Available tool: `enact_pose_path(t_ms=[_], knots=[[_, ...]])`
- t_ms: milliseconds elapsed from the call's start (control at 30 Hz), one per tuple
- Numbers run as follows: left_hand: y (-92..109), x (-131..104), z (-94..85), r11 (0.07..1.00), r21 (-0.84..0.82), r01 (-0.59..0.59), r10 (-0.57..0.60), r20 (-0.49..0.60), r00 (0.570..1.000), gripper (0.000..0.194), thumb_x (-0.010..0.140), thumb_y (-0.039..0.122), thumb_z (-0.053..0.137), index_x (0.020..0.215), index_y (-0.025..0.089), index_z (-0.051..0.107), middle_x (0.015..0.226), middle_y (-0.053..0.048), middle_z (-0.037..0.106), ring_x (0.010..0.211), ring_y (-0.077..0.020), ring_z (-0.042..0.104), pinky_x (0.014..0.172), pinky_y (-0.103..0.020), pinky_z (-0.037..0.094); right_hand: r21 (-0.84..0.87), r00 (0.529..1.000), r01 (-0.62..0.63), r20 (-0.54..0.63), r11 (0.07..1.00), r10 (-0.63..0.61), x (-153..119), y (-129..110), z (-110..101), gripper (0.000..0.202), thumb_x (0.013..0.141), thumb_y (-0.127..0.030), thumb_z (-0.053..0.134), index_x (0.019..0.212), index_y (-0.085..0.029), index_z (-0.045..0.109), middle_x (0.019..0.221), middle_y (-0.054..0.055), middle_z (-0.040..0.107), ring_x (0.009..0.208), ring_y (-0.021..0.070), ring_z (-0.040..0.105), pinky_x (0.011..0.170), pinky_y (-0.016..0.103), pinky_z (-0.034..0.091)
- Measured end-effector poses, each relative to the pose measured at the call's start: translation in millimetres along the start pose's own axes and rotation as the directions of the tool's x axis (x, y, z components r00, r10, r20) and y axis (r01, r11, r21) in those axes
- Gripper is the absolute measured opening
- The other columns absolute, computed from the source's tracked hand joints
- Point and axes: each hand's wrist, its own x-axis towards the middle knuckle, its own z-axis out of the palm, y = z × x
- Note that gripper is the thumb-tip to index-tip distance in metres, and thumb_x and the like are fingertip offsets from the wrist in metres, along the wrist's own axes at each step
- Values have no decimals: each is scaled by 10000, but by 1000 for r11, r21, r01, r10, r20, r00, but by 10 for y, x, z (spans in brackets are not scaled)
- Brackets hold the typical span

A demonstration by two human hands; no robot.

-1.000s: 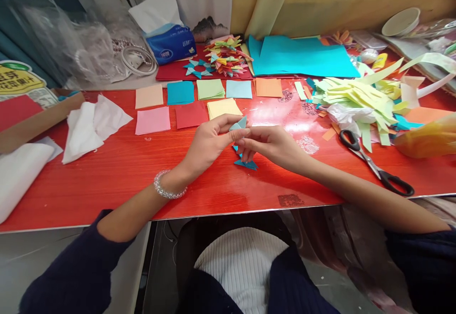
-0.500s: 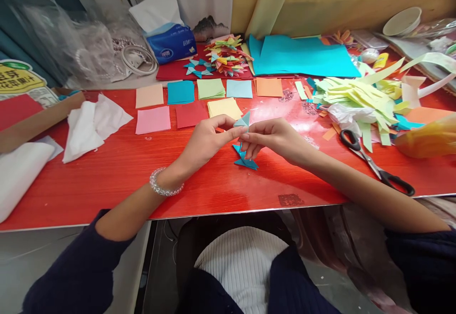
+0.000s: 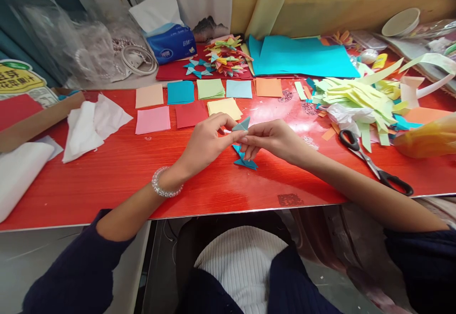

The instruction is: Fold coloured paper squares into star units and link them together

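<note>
Between my hands is a small light blue folded paper piece (image 3: 242, 124), its pointed corner showing above my fingertips. My left hand (image 3: 206, 143) pinches it from the left between thumb and fingers. From the right, my right hand (image 3: 272, 139) pinches its lower edge, thumb against forefinger, and the two sets of fingertips touch. Fingers cover most of the paper's lower part. Just below my hands, darker blue folded paper pieces (image 3: 246, 163) lie on the red table (image 3: 199, 188). A pale yellow paper stack (image 3: 224, 107) sits right behind my left hand.
Square paper stacks, including a pink one (image 3: 153, 120), stand in rows behind my hands. Black-handled scissors (image 3: 374, 166) and cut paper strips (image 3: 352, 93) lie to the right. Farther back are a blue tissue pack (image 3: 171, 43) and folded paper stars (image 3: 228, 57). Crumpled tissue (image 3: 85, 128) lies left.
The light blue folded paper has tilted and sunk slightly between my fingertips. My left fingers have shifted a little; both hands otherwise stay in place.
</note>
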Motion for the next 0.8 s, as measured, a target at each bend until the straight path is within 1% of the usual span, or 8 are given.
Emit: enact_pose_path(t_ms=[100,167,267,367,433,567,633,800], knots=[[13,-19,23,987,110,-114,117,-21,993,192,857,339,605,750,186,562,772,-7,598,753,-130,533,673,-268,423,-90,997,78,-22,993,-80,-7,56,-1,291,842,-403,625,797,-117,658,680,44,683,624,147,680,611,275,557],[15,-34,37,952,213,-221,235,-43,971,217,882,301,573,706,188,514,727,-6,561,722,-133,501,660,-277,415,-165,991,126,-17,978,-131,-11,81,3,290,863,-401,596,834,-122,671,729,51,695,681,154,686,654,283,551],[3,-53,55,873,328,-361,395,-40,918,205,889,199,543,696,196,473,706,-7,523,705,-144,461,643,-288,403,-324,980,182,-12,928,-196,-16,84,11,211,884,-303,575,849,-126,684,751,45,703,705,146,678,655,260,516],[-17,-63,67,812,366,-454,488,0,873,176,872,149,540,714,197,480,708,-14,502,701,-156,435,634,-302,394,-444,970,217,-4,869,-244,-22,64,17,159,877,-193,555,808,-133,686,721,29,701,681,133,660,603,230,470],[-25,-65,71,806,360,-471,497,24,868,164,874,167,540,721,197,488,710,-18,491,705,-163,430,645,-317,392,-466,965,233,-2,854,-264,-25,54,20,176,870,-159,541,770,-143,685,713,22,700,677,128,652,591,223,456],[-24,-64,69,850,332,-410,421,43,906,167,885,273,555,740,206,504,732,-25,499,722,-174,444,669,-343,394,-446,959,246,-19,861,-284,-25,61,16,183,861,-202,562,742,-167,697,701,10,697,661,129,628,586,230,450],[-24,-66,68,867,309,-392,402,31,915,178,868,326,589,757,209,511,748,-25,514,726,-173,450,673,-345,397,-447,952,262,-25,855,-305,-22,75,6,194,860,-233,569,736,-171,704,699,9,694,649,128,610,572,235,438],[-29,-76,68,874,243,-421,434,1,901,187,832,341,640,789,213,512,782,-25,537,753,-172,479,673,-334,407,-422,939,296,-39,857,-343,-20,93,-10,174,863,-248,580,813,-179,732,799,23,724,717,148,636,608,252,459]])
